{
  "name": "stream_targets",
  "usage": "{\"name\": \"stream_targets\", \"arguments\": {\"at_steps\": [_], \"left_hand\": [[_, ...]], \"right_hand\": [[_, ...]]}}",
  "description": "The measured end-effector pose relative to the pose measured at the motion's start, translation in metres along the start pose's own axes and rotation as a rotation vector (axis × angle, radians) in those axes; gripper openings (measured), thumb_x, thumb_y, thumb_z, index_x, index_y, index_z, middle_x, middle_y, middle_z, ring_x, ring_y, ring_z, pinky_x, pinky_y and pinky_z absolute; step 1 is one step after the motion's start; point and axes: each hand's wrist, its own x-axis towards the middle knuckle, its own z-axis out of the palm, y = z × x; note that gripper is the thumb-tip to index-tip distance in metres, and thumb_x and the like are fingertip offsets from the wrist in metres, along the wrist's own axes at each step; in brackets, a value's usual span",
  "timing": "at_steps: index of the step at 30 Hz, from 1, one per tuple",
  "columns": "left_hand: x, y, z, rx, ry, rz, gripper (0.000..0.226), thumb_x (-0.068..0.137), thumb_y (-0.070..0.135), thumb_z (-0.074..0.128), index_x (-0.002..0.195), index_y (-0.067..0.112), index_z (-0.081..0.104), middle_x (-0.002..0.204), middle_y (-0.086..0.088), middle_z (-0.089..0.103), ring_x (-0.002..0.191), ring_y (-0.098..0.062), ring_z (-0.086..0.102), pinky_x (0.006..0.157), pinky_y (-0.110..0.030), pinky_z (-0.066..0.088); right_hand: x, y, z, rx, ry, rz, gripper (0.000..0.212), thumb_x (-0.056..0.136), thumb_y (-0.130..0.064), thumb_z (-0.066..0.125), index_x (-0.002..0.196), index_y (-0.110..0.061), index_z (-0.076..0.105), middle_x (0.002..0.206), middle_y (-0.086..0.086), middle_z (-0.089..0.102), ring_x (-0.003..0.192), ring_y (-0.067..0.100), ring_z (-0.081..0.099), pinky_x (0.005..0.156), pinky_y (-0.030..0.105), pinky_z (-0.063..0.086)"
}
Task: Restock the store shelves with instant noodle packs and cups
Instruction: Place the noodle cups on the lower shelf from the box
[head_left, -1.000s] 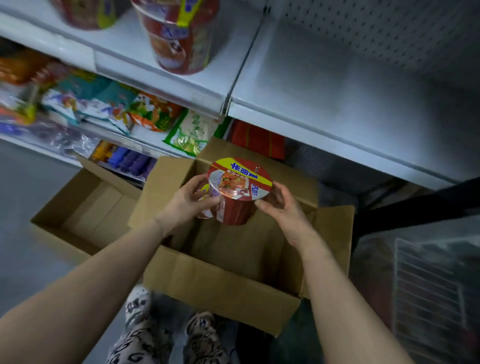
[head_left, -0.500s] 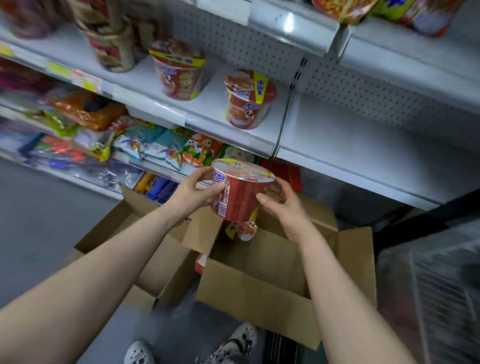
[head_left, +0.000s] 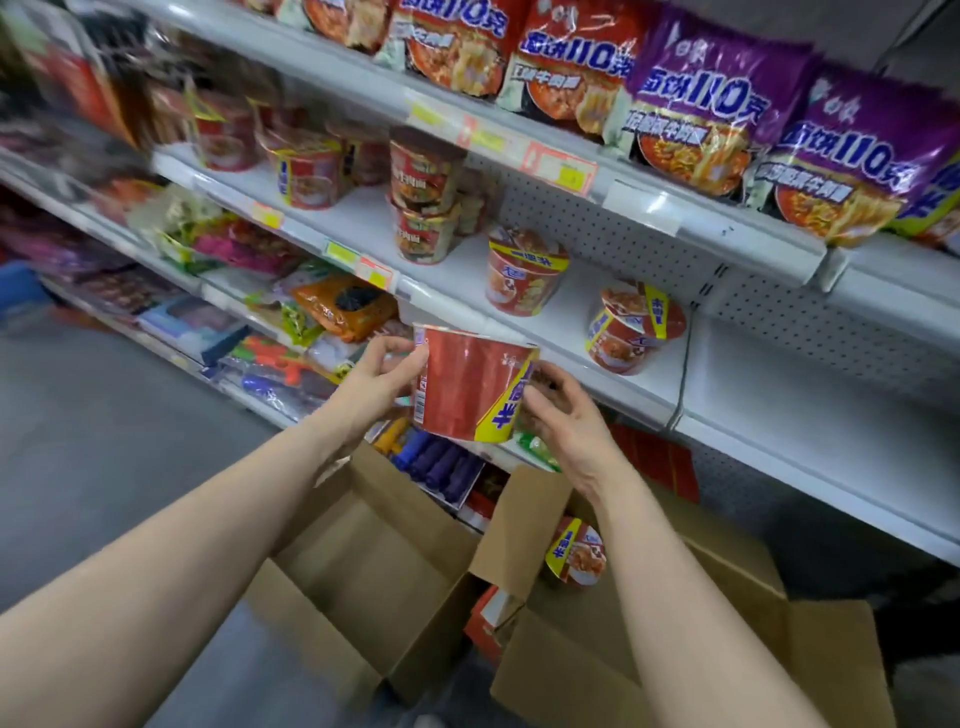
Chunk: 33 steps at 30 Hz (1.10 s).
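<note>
Both bare forearms stretch forward. The left hand (head_left: 382, 374) pinches the red noodle cup (head_left: 467, 387) near its rim, and the right hand (head_left: 563, 421) curls round its far side, so each grip is closed on the cup. The cup hangs tilted in the air just in front of the white middle shelf (head_left: 727, 374), where other cups (head_left: 524, 278) stand. Below are two open cardboard boxes (head_left: 384, 587), the right one holding another cup (head_left: 576, 551). Purple noodle packs (head_left: 696, 119) line the upper shelf. The floor (head_left: 104, 441) is grey.

The purple noodle packs (head_left: 696, 114) and red noodle packs (head_left: 569, 67) read "面饼110克".
</note>
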Motion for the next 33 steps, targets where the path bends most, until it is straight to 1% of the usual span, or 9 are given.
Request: {"name": "stream_targets", "arguments": {"at_steps": [2,4,7,10,14,19,23,28,33], "left_hand": [[0.001,0.006,-0.018,-0.015,-0.019,0.003,0.067,0.080,0.054,0.072,0.130,0.017,0.045,0.122,0.000,0.063,0.108,-0.016,0.065,0.084,-0.034,0.057],[0.005,0.010,-0.032,0.003,-0.037,-0.001,0.086,0.065,0.061,0.081,0.132,0.021,0.044,0.129,0.001,0.058,0.112,-0.015,0.064,0.088,-0.037,0.057],[0.010,0.020,-0.041,0.023,-0.011,0.016,0.088,0.068,0.047,0.084,0.136,0.018,0.038,0.127,0.003,0.055,0.109,-0.017,0.065,0.077,-0.027,0.059],[0.023,0.032,-0.046,0.080,0.038,0.043,0.076,0.073,0.042,0.079,0.132,0.020,0.038,0.119,0.007,0.056,0.101,-0.015,0.065,0.060,-0.016,0.054],[0.043,0.039,-0.049,0.027,0.007,0.058,0.093,0.060,0.056,0.087,0.134,0.018,0.044,0.125,0.000,0.060,0.110,-0.016,0.065,0.080,-0.032,0.059],[0.063,0.036,-0.045,-0.102,-0.014,0.046,0.079,0.072,0.044,0.084,0.132,0.011,0.043,0.125,-0.005,0.065,0.105,-0.015,0.069,0.075,-0.031,0.059],[0.079,0.033,-0.043,-0.108,-0.067,0.010,0.066,0.074,0.039,0.073,0.129,0.014,0.046,0.124,-0.003,0.061,0.107,-0.015,0.066,0.080,-0.031,0.058],[0.107,0.036,-0.045,0.004,-0.214,-0.017,0.059,0.082,0.044,0.073,0.132,0.022,0.052,0.128,-0.006,0.058,0.114,-0.021,0.062,0.098,-0.044,0.052],[0.134,0.040,-0.042,0.058,-0.300,0.003,0.048,0.093,0.026,0.065,0.135,0.017,0.045,0.127,-0.006,0.060,0.114,-0.022,0.062,0.096,-0.046,0.054]], "right_hand": [[0.012,-0.007,0.016,0.013,-0.063,0.021,0.065,0.084,-0.024,0.074,0.142,-0.012,0.046,0.136,0.015,0.059,0.122,0.027,0.060,0.088,0.034,0.056],[0.022,-0.017,0.029,-0.008,-0.141,0.029,0.038,0.093,-0.015,0.064,0.131,-0.014,0.055,0.127,0.011,0.066,0.112,0.024,0.065,0.089,0.033,0.056],[0.038,-0.030,0.043,-0.042,-0.218,0.029,0.027,0.094,-0.015,0.064,0.121,-0.020,0.062,0.122,0.007,0.069,0.107,0.018,0.067,0.091,0.034,0.055],[0.053,-0.042,0.049,-0.016,-0.237,0.018,0.025,0.096,-0.010,0.060,0.120,-0.017,0.060,0.114,0.003,0.070,0.096,0.013,0.070,0.077,0.024,0.056],[0.073,-0.050,0.042,0.020,-0.236,0.028,0.036,0.097,-0.014,0.059,0.132,-0.014,0.051,0.121,0.013,0.068,0.099,0.022,0.070,0.075,0.027,0.057],[0.089,-0.046,0.030,0.063,-0.205,0.046,0.044,0.097,-0.012,0.059,0.138,-0.013,0.045,0.118,0.016,0.069,0.095,0.024,0.070,0.078,0.030,0.057],[0.095,-0.041,0.028,0.072,-0.135,0.048,0.062,0.088,-0.018,0.067,0.144,-0.012,0.043,0.133,0.015,0.060,0.110,0.024,0.066,0.082,0.029,0.056],[0.088,-0.035,0.030,0.066,-0.032,0.037,0.038,0.087,-0.018,0.066,0.124,-0.014,0.060,0.119,0.005,0.069,0.101,0.016,0.068,0.084,0.029,0.056],[0.086,-0.038,0.035,0.051,0.176,-0.008,0.033,0.089,-0.013,0.069,0.118,-0.025,0.058,0.121,0.005,0.067,0.111,0.022,0.066,0.092,0.040,0.055]]}}
